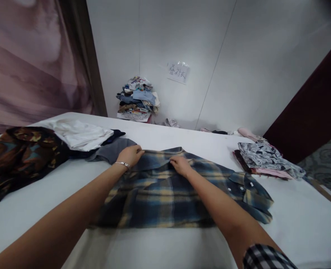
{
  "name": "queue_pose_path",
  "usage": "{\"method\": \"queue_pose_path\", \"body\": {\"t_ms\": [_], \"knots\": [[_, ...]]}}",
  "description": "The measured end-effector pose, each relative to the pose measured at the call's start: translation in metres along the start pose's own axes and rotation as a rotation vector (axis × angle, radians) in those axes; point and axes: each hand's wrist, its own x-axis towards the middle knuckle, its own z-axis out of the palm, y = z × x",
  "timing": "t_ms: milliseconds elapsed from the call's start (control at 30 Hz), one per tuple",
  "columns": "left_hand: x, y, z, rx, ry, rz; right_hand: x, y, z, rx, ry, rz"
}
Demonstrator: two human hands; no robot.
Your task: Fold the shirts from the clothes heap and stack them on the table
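Nearest the camera, two bare forearms reach out over a white table (36, 209), the right one coming out of a black-and-white checked sleeve (266, 257) at the bottom edge. At the far left of the table lies a brown patterned garment (16, 157), crumpled, and just beside it a white folded cloth (78, 134) rests on top of a dark piece (116, 133) and touches a grey garment (112, 149). The left hand (130, 155), with a thin silver bracelet (122, 164) at the wrist, sits at the upper left edge of a blue and yellow plaid shirt (159, 194); its fingers are curled and pinch the fold of fabric near the collar. The shirt lies flat in the middle of the table, collar away from the camera, with one sleeve folded out to the right, where its cuff buttons show. The right hand (180, 165) lies on the collar area just right of the left hand, fingers bent down onto the cloth, pressing or gripping it; which of the two I cannot tell. Further right, near the table's edge, sits a black-and-white printed garment (266, 157) on top of pink cloth (269, 172). Behind the table, against the white wall, stands a pile of mixed clothes (137, 99), and a paper sign (178, 72) is stuck to the wall just to its right.
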Motion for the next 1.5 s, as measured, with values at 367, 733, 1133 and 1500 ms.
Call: {"method": "queue_pose_path", "body": {"t_ms": [367,733,1133,1500], "knots": [[-0.012,0.103,-0.042,-1.007,-0.016,0.269,0.009,0.000,-0.029,0.373,0.340,0.107],[-0.134,0.082,0.000,-0.280,-0.360,0.842,-0.010,0.054,-0.089,0.517,0.398,0.214],[-0.179,0.077,0.061,-0.253,-0.308,0.697,0.077,-0.028,-0.003,-0.004,-0.097,0.194],[-0.133,0.060,0.023,-0.286,-0.203,0.424,0.129,0.006,-0.109,0.313,0.478,0.168]]}}
